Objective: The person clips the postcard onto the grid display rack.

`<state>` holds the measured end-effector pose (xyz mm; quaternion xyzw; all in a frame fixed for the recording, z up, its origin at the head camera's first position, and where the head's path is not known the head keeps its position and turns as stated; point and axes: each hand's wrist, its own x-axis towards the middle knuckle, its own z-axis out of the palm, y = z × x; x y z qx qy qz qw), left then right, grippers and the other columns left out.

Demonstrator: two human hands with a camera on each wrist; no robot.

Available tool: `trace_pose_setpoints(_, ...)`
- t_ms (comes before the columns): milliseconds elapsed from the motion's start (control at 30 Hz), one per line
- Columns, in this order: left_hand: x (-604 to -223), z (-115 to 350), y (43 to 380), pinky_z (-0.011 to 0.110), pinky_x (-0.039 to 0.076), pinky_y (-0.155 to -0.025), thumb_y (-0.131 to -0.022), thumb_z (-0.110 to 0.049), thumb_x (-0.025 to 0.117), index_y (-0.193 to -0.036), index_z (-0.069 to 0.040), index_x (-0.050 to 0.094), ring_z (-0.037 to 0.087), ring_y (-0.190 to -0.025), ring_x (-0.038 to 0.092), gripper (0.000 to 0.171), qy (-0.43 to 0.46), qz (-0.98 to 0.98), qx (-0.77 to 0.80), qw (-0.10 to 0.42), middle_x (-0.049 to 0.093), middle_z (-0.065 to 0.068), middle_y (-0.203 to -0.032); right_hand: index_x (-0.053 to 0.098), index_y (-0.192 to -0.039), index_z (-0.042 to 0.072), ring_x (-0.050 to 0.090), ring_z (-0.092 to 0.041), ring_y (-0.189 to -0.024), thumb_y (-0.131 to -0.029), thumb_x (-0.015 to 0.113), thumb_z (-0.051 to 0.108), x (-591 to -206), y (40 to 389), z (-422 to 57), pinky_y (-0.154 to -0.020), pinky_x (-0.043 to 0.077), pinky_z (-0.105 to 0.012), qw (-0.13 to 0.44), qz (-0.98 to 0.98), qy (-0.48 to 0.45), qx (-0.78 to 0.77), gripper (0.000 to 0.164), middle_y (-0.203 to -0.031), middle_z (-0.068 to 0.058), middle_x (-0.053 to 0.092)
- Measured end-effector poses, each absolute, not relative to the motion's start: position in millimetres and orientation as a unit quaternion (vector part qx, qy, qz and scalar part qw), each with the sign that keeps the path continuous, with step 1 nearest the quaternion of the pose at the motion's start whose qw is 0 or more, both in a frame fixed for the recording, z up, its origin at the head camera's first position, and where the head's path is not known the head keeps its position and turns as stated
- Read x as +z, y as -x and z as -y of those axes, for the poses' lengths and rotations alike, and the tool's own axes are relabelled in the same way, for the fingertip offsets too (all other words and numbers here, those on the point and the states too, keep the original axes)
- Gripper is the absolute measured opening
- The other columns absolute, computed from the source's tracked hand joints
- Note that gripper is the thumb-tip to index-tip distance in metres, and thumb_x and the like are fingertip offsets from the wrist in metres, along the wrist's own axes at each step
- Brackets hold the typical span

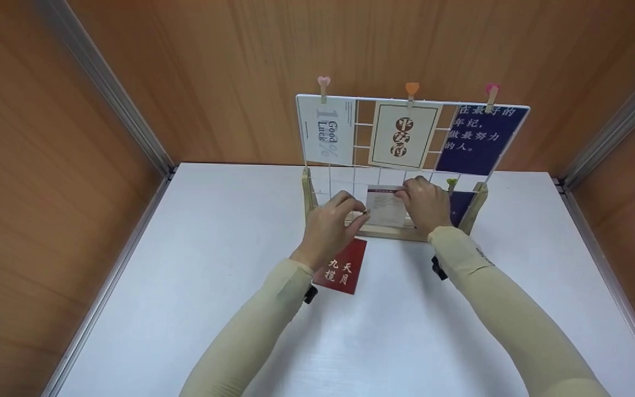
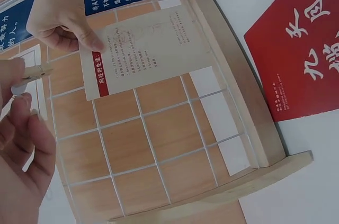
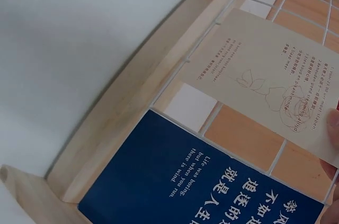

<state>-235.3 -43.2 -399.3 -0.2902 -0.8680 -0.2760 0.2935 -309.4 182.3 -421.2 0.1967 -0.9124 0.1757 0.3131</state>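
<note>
My left hand (image 1: 328, 226) pinches a small wooden clothespin (image 2: 38, 72) between thumb and fingertips, just left of a cream card. In the left wrist view, the clothespin's tip points at the wire grid (image 2: 140, 113). My right hand (image 1: 428, 204) holds the cream card (image 2: 151, 52) by its upper edge against the lower row of the grid, thumb on the card's front. That card bears a dark red band, small print and a line-drawn rose. A red card (image 1: 345, 273) with white characters lies on the table below my left hand.
The grid stands in a wooden base (image 1: 392, 232). Along its top, heart clothespins hold a pale "Good Luck" card (image 1: 326, 132), a cream card (image 1: 404, 135) and a navy card (image 1: 477, 140). A green-topped clothespin (image 1: 451, 183) sits above another blue card (image 3: 159, 166) at lower right.
</note>
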Motion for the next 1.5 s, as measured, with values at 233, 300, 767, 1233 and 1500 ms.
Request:
trace_pose_setpoints(233, -389.0, 33.6, 249.7, 0.019, 0.054, -0.071, -0.093, -0.025, 0.072, -0.100, -0.011, 0.074, 0.011, -0.073, 0.069, 0.015, 0.309, 0.865, -0.203, 0.340, 0.070, 0.001, -0.095, 0.067, -0.086, -0.001, 0.066, -0.037, -0.066, -0.088, 0.075, 0.021, -423.1, 309.8, -181.8, -0.054, 0.051, -0.050, 0.317, 0.914, -0.198, 0.159, 0.024, -0.081, -0.018, 0.066)
trace_pose_setpoints(300, -386.2, 30.2, 253.0, 0.020, 0.054, -0.072, -0.092, -0.022, 0.073, -0.099, -0.010, 0.074, 0.012, -0.072, 0.068, 0.014, 0.316, 0.865, -0.194, 0.338, 0.069, 0.001, -0.093, 0.067, -0.086, -0.001, 0.066, -0.037, -0.065, -0.088, 0.075, 0.020, -423.7, 310.1, -182.1, -0.053, 0.051, -0.050, 0.320, 0.913, -0.199, 0.156, 0.023, -0.081, -0.018, 0.066)
trace_pose_setpoints(767, -367.8, 5.2, 278.6, 0.022, 0.054, -0.068, -0.095, -0.014, 0.068, -0.098, -0.010, 0.077, 0.013, -0.076, 0.069, 0.010, 0.338, 0.880, -0.156, 0.296, 0.070, -0.001, -0.090, 0.067, -0.086, -0.002, 0.066, -0.035, -0.063, -0.086, 0.076, 0.024, -422.6, 311.3, -183.1, -0.053, 0.052, -0.048, 0.320, 0.914, -0.197, 0.151, 0.027, -0.079, -0.017, 0.066)
trace_pose_setpoints(1233, -364.7, -7.1, 299.0, 0.026, 0.052, -0.056, -0.093, -0.010, 0.065, -0.087, -0.014, 0.078, 0.012, -0.059, 0.063, 0.014, 0.339, 0.887, -0.068, 0.306, 0.071, -0.002, -0.084, 0.065, -0.086, -0.002, 0.065, -0.036, -0.063, -0.086, 0.076, 0.021, -423.1, 312.9, -181.2, -0.052, 0.051, -0.049, 0.323, 0.912, -0.202, 0.155, 0.026, -0.076, -0.017, 0.065)
trace_pose_setpoints(1500, -364.5, -15.5, 308.4, 0.027, 0.052, -0.057, -0.092, -0.008, 0.063, -0.088, -0.013, 0.078, 0.013, -0.062, 0.063, 0.016, 0.362, 0.880, -0.021, 0.308, 0.070, -0.002, -0.083, 0.066, -0.087, -0.002, 0.065, -0.035, -0.064, -0.086, 0.076, 0.019, -422.6, 314.2, -181.6, -0.053, 0.052, -0.047, 0.321, 0.912, -0.200, 0.156, 0.023, -0.078, -0.016, 0.067)
